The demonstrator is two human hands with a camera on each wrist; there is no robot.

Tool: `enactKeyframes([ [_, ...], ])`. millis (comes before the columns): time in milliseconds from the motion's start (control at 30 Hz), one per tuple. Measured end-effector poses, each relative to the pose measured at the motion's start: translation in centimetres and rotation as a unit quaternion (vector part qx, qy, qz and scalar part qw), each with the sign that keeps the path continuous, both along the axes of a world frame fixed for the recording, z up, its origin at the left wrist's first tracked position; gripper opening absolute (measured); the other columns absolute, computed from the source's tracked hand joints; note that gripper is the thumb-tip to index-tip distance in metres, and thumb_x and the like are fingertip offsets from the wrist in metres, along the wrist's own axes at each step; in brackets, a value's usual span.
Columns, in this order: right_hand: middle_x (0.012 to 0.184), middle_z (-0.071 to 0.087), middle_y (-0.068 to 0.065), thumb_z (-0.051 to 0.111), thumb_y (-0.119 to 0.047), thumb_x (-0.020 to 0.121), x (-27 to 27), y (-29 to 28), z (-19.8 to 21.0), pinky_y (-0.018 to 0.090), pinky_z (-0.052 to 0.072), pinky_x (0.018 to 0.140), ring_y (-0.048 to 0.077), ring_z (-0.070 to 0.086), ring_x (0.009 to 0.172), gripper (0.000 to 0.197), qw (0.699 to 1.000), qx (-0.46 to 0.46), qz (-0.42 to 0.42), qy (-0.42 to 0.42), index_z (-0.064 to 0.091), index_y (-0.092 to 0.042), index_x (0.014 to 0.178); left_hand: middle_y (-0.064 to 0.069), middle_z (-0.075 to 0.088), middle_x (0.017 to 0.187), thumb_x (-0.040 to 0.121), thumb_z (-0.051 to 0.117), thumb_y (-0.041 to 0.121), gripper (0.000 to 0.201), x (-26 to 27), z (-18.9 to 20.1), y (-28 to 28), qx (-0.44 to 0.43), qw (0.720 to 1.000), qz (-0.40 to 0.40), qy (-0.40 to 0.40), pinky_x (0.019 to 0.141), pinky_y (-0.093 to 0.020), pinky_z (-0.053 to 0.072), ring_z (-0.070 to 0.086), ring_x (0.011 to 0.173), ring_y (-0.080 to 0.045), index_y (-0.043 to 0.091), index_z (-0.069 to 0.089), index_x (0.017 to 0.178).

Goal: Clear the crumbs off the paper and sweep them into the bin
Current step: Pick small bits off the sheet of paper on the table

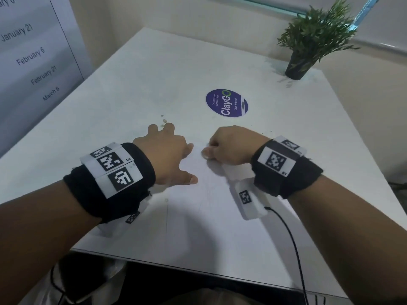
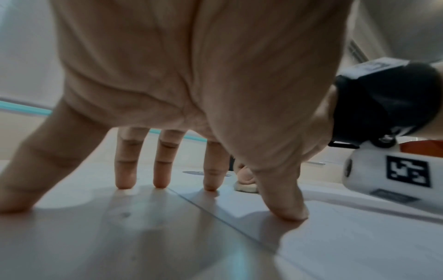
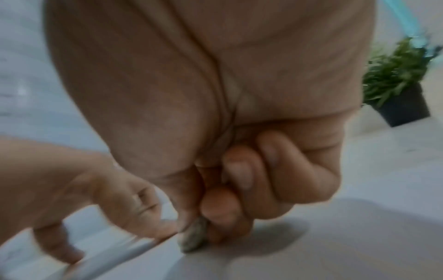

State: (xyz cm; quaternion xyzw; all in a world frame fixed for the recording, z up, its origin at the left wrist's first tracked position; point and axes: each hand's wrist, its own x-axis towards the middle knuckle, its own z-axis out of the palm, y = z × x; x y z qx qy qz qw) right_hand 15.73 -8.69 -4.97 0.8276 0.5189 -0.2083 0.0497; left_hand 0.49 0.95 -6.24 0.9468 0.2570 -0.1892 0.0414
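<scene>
Two hands on the job here, and I'd say it's barely started. The left hand [image 1: 164, 155] is spread flat-ish with straight fingers, tips pressing down on the tabletop [image 1: 136, 84] and the left edge of the paper [image 1: 198, 216], basically pinning the sheet. So that grip is open, holding nothing.

The right hand [image 1: 229, 146] is curled up tight. In the right wrist view the thumb and forefinger pinch a small greyish lump [image 3: 195, 236] right at the paper's surface. Could be a big crumb or a wad of something to wipe with; too blurry to call.

The paper lies in front of the person, white on white, so its edges are hard to trace. It reaches from between the hands back toward the near table edge. A few crumbs [image 1: 164, 121] sit just past the left fingertips, around 11 o'clock from the paper's middle, and they look to be off the sheet, on the bare tabletop. More specks at about 2 o'clock, past the right hand.

No bin in sight in any view, so the whole sweep-into-bin part is still to do. Purple sticker [image 1: 226, 103] and potted plant [image 1: 308, 47] further back, not involved.
</scene>
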Motion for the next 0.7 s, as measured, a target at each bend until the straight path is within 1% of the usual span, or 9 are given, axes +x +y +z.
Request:
enactKeyframes([
  [100,0.074,0.056,-0.001,0.051,-0.044,0.099,2.7,-1.5,0.3,0.03,0.038,0.066,0.026,0.056,0.083,0.04,0.998,-0.011,-0.045,-0.046,0.057,-0.017,0.07,-0.004,0.032,0.116,0.074,0.056,0.084,0.079,0.0,-0.2,0.1,0.004,1.0,0.0,0.003,0.074,-0.039,0.046,0.036,0.115,-0.033,0.036,0.049,0.137],
  [200,0.075,0.057,0.003,0.049,-0.042,0.1,2.4,-2.2,0.5,0.029,0.036,0.063,0.027,0.055,0.079,0.043,0.996,0.02,-0.056,-0.065,0.046,-0.017,0.065,-0.001,0.025,0.107,0.073,0.054,0.085,0.08,0.1,-0.3,0.3,0.004,1.0,-0.003,0.006,0.083,-0.043,0.05,0.035,0.111,-0.032,0.037,0.049,0.137],
  [300,0.071,0.057,0.001,0.052,-0.042,0.099,-0.8,-1.3,0.0,0.029,0.033,0.055,0.017,0.053,0.067,0.041,0.999,0.037,-0.007,0.016,0.053,-0.017,0.066,-0.002,0.027,0.106,0.072,0.055,0.085,0.079,0.1,-0.2,0.3,0.0,1.0,-0.002,0.005,0.086,-0.047,0.052,0.032,0.101,-0.029,0.038,0.05,0.135],
  [367,0.077,0.061,0.002,0.053,-0.043,0.099,-2.1,-0.9,-0.4,0.029,0.037,0.056,0.019,0.057,0.074,0.037,0.999,0.022,0.009,0.047,0.06,-0.017,0.073,-0.004,0.031,0.111,0.073,0.055,0.085,0.079,-0.1,-0.1,0.2,0.005,1.0,-0.001,0.008,0.085,-0.046,0.052,0.03,0.098,-0.028,0.039,0.049,0.136],
  [433,0.084,0.067,0.004,0.054,-0.043,0.099,-1.2,-1.4,-0.3,0.03,0.04,0.06,0.022,0.06,0.081,0.037,0.999,0.013,0.0,0.031,0.07,-0.014,0.084,-0.007,0.036,0.122,0.073,0.055,0.085,0.081,-0.1,0.0,0.0,0.008,1.0,-0.002,0.012,0.084,-0.045,0.052,0.036,0.105,-0.032,0.039,0.048,0.139],
  [500,0.086,0.068,0.004,0.054,-0.044,0.099,0.7,-2.6,0.2,0.03,0.04,0.062,0.024,0.06,0.085,0.038,1.0,0.0,-0.021,-0.001,0.07,-0.013,0.084,-0.008,0.036,0.128,0.074,0.055,0.084,0.081,0.0,0.0,-0.1,0.005,1.0,0.0,0.014,0.081,-0.043,0.05,0.038,0.114,-0.034,0.039,0.046,0.141],
  [567,0.077,0.061,0.002,0.053,-0.044,0.1,1.8,-3.6,0.8,0.029,0.036,0.057,0.026,0.057,0.083,0.041,0.999,-0.008,-0.044,-0.031,0.06,-0.015,0.071,-0.006,0.035,0.124,0.075,0.055,0.083,0.081,0.1,0.0,-0.3,0.001,1.0,0.004,0.015,0.077,-0.04,0.047,0.037,0.117,-0.034,0.039,0.045,0.142],
  [633,0.07,0.052,0.001,0.051,-0.041,0.1,1.0,-3.2,0.9,0.027,0.03,0.052,0.026,0.054,0.076,0.044,0.998,0.009,-0.032,-0.054,0.048,-0.017,0.064,-0.003,0.031,0.112,0.076,0.055,0.082,0.078,0.2,0.1,-0.3,0.005,1.0,-0.001,0.014,0.077,-0.04,0.047,0.035,0.109,-0.032,0.037,0.048,0.138],
  [700,0.07,0.053,0.001,0.052,-0.041,0.1,-1.0,-2.0,0.5,0.028,0.031,0.052,0.021,0.052,0.07,0.043,1.0,0.023,-0.005,-0.015,0.048,-0.019,0.063,-0.002,0.028,0.105,0.076,0.056,0.082,0.074,0.3,0.2,-0.5,0.007,1.0,0.0,0.006,0.078,-0.041,0.049,0.032,0.1,-0.029,0.036,0.051,0.134],
])
